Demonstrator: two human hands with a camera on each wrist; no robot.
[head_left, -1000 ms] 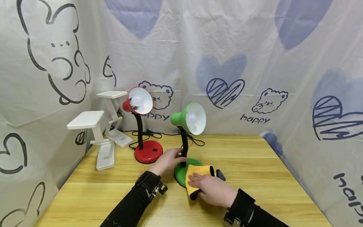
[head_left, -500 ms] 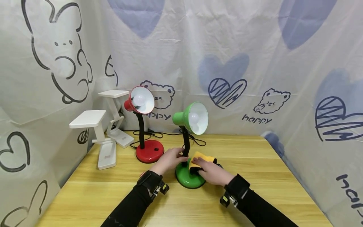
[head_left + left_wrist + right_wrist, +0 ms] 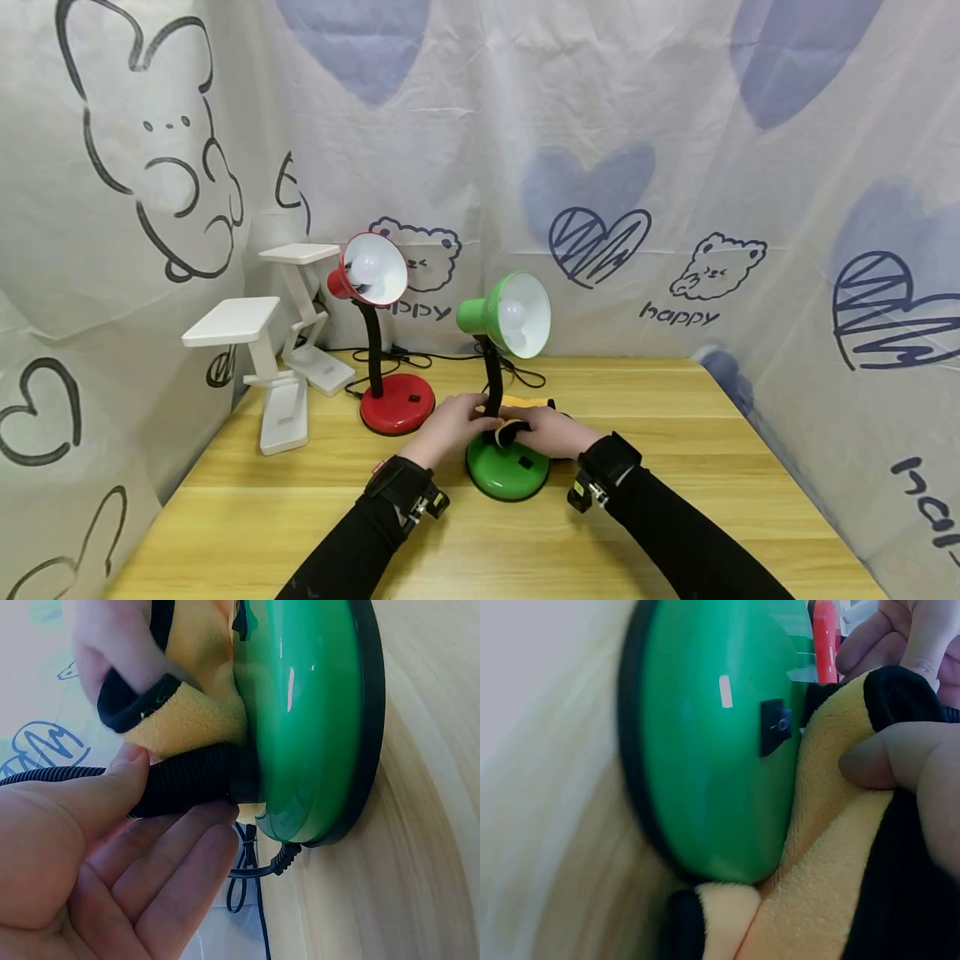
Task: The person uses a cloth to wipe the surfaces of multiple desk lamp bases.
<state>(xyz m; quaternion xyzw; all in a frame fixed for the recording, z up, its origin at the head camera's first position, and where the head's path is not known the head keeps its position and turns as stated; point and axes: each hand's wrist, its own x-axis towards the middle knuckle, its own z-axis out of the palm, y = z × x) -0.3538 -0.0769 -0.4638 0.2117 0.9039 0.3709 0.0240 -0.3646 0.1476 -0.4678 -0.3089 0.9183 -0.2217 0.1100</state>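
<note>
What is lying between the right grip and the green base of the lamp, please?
The yellow cloth lies between the right grip and the green base, touching the base; both wrist views show this.

Two white folding lamps (image 3: 264, 358) (image 3: 302, 292), one red lamp (image 3: 374, 350), one green lamp (image 3: 494, 382), one yellow cloth (image 3: 202, 724), one table (image 3: 675, 400)

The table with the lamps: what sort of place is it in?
Possibly a curtained-off recording corner: printed fabric hangs behind and beside the wooden table, and a small device is strapped at each of the person's wrists.
</note>
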